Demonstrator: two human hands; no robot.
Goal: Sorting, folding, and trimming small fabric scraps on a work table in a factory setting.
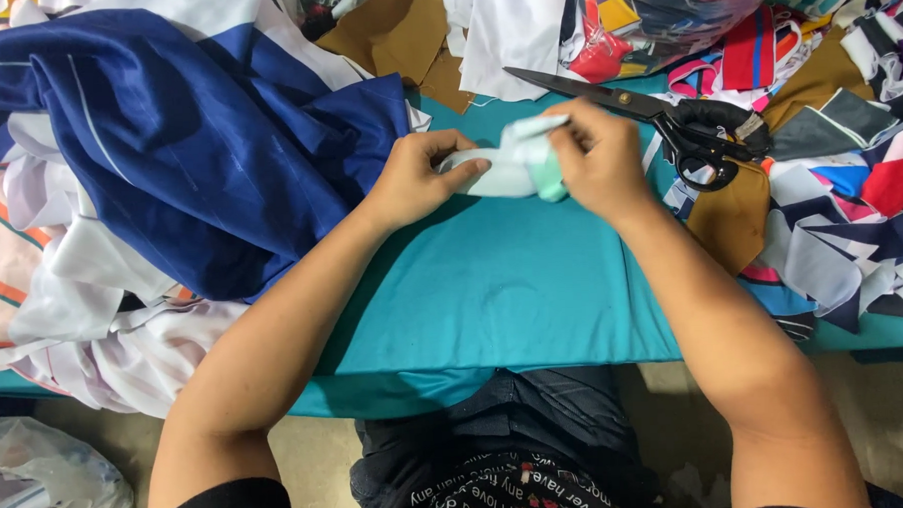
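Note:
My left hand (412, 177) and my right hand (598, 159) both grip a small piece of pale mint-green and white fabric (513, 162), bunched between them over the teal cloth-covered table (493, 283). The left fingers pinch its left end, the right fingers close over its right end and top edge. Part of the fabric is hidden under my right hand.
Large black-handled scissors (667, 116) lie just right of my right hand. A heap of blue and white fabric (167, 144) fills the left. Coloured scraps (850, 200) pile at the right, brown pieces (404, 35) and a bag of scraps (663, 16) at the back. A plastic bag (39, 489) lies on the floor.

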